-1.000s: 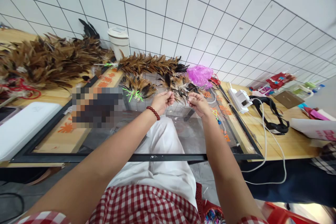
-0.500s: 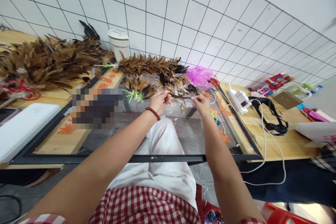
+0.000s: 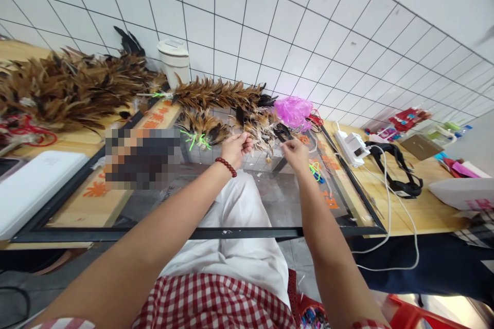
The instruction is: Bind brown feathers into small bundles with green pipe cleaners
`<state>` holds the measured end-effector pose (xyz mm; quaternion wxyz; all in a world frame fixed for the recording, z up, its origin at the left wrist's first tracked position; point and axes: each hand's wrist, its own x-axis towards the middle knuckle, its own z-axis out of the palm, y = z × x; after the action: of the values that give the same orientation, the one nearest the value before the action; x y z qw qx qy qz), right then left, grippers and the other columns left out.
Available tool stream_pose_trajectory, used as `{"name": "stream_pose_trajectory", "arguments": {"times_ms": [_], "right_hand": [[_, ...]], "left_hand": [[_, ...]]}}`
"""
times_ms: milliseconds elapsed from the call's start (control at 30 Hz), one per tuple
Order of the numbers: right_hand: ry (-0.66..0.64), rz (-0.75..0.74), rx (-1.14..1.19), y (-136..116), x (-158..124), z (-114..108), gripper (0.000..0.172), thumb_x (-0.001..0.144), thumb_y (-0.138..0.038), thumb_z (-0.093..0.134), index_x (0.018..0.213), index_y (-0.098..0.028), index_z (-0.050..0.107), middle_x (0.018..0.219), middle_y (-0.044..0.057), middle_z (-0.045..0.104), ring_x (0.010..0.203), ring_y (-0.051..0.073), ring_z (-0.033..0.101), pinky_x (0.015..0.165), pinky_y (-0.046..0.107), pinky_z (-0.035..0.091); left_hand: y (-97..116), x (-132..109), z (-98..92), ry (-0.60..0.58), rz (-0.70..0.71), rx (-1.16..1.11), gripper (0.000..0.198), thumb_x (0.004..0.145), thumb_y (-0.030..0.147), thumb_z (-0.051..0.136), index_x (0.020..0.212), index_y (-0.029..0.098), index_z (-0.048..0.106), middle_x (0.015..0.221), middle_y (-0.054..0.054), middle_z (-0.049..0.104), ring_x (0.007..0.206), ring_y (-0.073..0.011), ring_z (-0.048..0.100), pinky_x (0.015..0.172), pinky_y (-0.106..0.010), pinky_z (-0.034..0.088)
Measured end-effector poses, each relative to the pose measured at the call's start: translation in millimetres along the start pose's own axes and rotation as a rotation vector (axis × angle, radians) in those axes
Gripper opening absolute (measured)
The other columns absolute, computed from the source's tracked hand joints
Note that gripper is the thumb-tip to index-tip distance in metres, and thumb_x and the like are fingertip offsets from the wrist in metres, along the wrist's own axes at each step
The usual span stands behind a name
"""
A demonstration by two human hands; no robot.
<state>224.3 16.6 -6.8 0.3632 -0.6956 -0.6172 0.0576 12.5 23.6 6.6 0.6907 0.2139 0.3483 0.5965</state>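
Observation:
My left hand [image 3: 236,150], with a dark red bead bracelet [image 3: 226,166] at its wrist, is closed in a pinch over the glass tabletop [image 3: 247,200]. What its fingers hold, if anything, is too small to make out. To its right, my right hand [image 3: 295,154] is also pinched, with a dark feather [image 3: 283,132] at its fingertips. Just beyond both hands lies a loose pile of pale and brown feathers [image 3: 260,131]. A brown feather bunch [image 3: 206,126] with a bright green tie [image 3: 195,140] lies left of that pile. Behind it stretches a long brown feather bundle [image 3: 219,93].
A large feather heap [image 3: 73,85] covers the left table, near a white box [image 3: 40,185]. A lidded cup [image 3: 174,61] stands by the tiled wall. Purple plastic [image 3: 293,112] sits beyond my right hand. A white power strip [image 3: 353,148], cables and a black strap [image 3: 401,175] lie at right.
The dark feather that stretched between my two hands no longer spans the gap; a dark feather now shows above my right fingertips. Both hands stay almost in place.

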Motion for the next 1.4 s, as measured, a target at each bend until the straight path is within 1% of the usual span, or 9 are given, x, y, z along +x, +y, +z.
{"name": "stream_pose_trajectory", "arguments": {"times_ms": [100,233,333,467,633,733,933,1200,1400], "right_hand": [[-0.372,-0.006,-0.024,-20.8,-7.6,3.8,0.025,0.069,-0.045,0.065,0.071,-0.020,0.068,0.062,0.000,0.060,0.058,0.014,0.052,0.057,0.026,0.036],[-0.516,-0.051,-0.089,-32.5,-10.9,5.7,0.014,0.068,-0.032,0.067,0.069,-0.018,0.066,0.061,0.000,0.060,0.057,0.012,0.050,0.056,0.025,0.034],[-0.491,-0.195,-0.062,-34.6,-10.9,3.5,0.009,0.073,-0.021,0.057,0.065,-0.018,0.060,0.065,0.002,0.059,0.062,0.014,0.050,0.062,0.026,0.037],[-0.390,-0.345,0.256,-34.3,-10.9,4.7,0.005,0.078,-0.020,0.048,0.073,-0.019,0.051,0.075,0.002,0.060,0.073,0.015,0.054,0.072,0.029,0.042],[-0.495,-0.178,0.609,-32.4,-11.8,16.4,0.018,0.074,-0.032,0.058,0.087,-0.019,0.055,0.068,-0.002,0.057,0.064,0.014,0.055,0.064,0.029,0.044],[-0.440,-0.150,0.542,-32.7,-12.5,20.5,0.027,0.074,-0.034,0.060,0.095,-0.018,0.063,0.074,0.001,0.063,0.067,0.015,0.056,0.067,0.030,0.043],[-0.333,-0.150,0.516,-36.9,-14.0,23.6,0.020,0.075,-0.038,0.060,0.074,-0.018,0.064,0.067,0.000,0.060,0.062,0.013,0.049,0.064,0.028,0.039],[-0.571,0.210,1.113,-45.5,-20.7,23.9,0.028,0.060,-0.037,0.078,0.078,-0.019,0.065,0.069,-0.002,0.063,0.060,0.010,0.055,0.063,0.025,0.045],[-0.504,0.113,1.086,-48.9,-22.9,24.5,0.034,0.055,-0.031,0.083,0.085,-0.021,0.070,0.077,0.000,0.069,0.069,0.012,0.061,0.074,0.029,0.049]], "left_hand": [[-1.4,-0.6,-0.1,-0.011,0.016,0.021,0.008,0.079,0.016,0.067,0.075,0.010,0.063,0.061,-0.001,0.060,0.050,-0.0051,0.055,0.050,-0.016,0.045],[-5.4,-0.3,-1.3,-0.051,0.051,0.072,0.008,0.080,0.015,0.065,0.075,0.009,0.063,0.060,-0.001,0.060,0.050,-0.0058,0.055,0.050,-0.017,0.044],[-8.7,1.4,-3.0,-0.084,0.071,0.098,0.009,0.080,0.016,0.064,0.075,0.008,0.064,0.060,-0.001,0.060,0.050,-0.0061,0.056,0.049,-0.017,0.043],[-12.2,3.4,-4.1,-0.099,0.092,0.157,0.010,0.078,0.018,0.065,0.075,0.009,0.065,0.061,-0.002,0.062,0.050,-0.0067,0.056,0.048,-0.018,0.043],[-14.4,4.3,-2.8,-0.073,0.144,0.279,0.012,0.075,0.021,0.067,0.069,0.010,0.065,0.056,0.000,0.060,0.047,-0.0062,0.054,0.046,-0.018,0.042],[-15.1,5.1,-2.5,-0.056,0.168,0.327,0.012,0.073,0.021,0.068,0.069,0.010,0.066,0.053,0.000,0.059,0.045,-0.0067,0.053,0.043,-0.017,0.040],[-16.4,4.9,-2.9,-0.062,0.200,0.440,0.013,0.072,0.022,0.068,0.067,0.011,0.066,0.048,0.000,0.058,0.043,-0.0079,0.052,0.044,-0.019,0.042],[-16.3,2.4,-1.2,-0.135,0.133,0.567,0.014,0.076,0.019,0.063,0.065,0.012,0.065,0.048,0.000,0.059,0.042,-0.0093,0.054,0.043,-0.019,0.044],[-20.3,3.8,-2.4,-0.141,0.170,0.567,0.016,0.076,0.017,0.064,0.061,0.012,0.063,0.048,0.001,0.057,0.042,-0.0087,0.054,0.042,-0.019,0.044]]}}
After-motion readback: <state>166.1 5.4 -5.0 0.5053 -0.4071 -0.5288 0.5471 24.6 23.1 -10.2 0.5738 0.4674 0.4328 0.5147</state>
